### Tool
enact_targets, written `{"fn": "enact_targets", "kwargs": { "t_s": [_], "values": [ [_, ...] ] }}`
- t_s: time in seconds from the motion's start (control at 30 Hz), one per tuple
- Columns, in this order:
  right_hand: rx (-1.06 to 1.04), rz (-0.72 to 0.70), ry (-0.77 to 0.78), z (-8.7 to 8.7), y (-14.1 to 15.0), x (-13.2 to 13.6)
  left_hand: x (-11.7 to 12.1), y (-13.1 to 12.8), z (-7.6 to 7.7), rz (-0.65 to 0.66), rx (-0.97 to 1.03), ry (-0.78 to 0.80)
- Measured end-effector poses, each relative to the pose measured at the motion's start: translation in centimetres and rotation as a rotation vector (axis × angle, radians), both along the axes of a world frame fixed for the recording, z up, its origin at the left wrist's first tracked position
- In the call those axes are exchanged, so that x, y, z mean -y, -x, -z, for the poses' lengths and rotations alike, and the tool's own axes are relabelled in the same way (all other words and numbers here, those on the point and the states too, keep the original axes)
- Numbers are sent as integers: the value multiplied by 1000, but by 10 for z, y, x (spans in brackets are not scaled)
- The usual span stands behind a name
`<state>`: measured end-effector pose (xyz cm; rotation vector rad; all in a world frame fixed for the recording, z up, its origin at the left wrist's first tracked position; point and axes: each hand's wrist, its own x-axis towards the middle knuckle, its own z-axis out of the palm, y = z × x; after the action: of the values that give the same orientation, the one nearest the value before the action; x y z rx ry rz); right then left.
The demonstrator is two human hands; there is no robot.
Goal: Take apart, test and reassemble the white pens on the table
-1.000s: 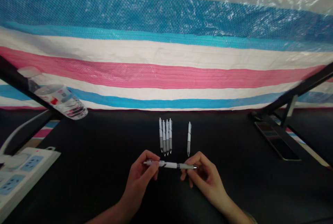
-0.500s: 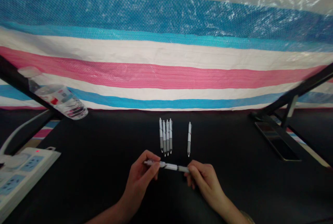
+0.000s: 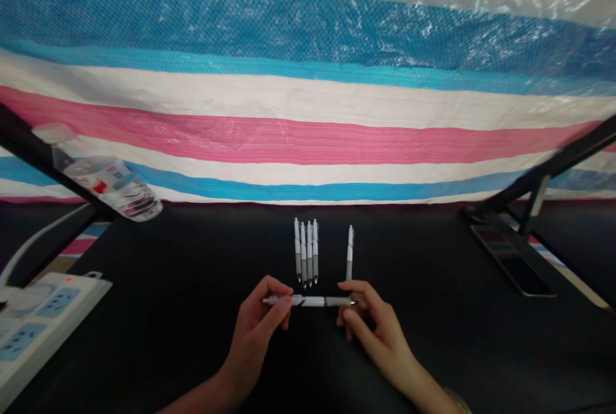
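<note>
The held pen (image 3: 315, 301) is judged light and stiff, with a smooth white barrel likely to slip or roll under a loose pinch. The grey grip section should give better purchase; the metal tip is likely the part most easily damaged. Recommended hold: thumb and forefinger on the grip section or mid-barrel, with no bending load.

Reference landmark: the row of four pens (image 3: 309, 253) on the black table (image 3: 216, 253). The held pen lies crosswise on the near side of the row. The left hand (image 3: 255, 324), near and left of the row, is closed in a thumb-and-forefinger pinch on the clip end. The right hand (image 3: 380, 324), near and right of the row, is partly open: thumb and forefinger stand parted about the tip end; finger contact behind it cannot be confirmed. A single pen (image 3: 350, 250) lies right of the row, beyond the right forefinger.
</note>
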<state>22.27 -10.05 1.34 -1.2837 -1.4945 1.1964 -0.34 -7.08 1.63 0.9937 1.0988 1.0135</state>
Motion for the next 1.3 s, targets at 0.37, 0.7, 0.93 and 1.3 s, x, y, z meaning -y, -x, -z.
{"fn": "enact_targets", "kwargs": {
  "t_s": [0.37,0.7,0.93,1.3],
  "values": [
    [32,-25,27,-1,0,0,-1,0,0,-22,-1,-5],
    [79,-67,15,-4,0,0,-1,1,2,-27,15,14],
    [120,-91,23,-4,1,0,-2,0,3,-38,24,48],
    [162,-136,8,-6,0,1,-1,0,3,-1,40,32]
  ]
}}
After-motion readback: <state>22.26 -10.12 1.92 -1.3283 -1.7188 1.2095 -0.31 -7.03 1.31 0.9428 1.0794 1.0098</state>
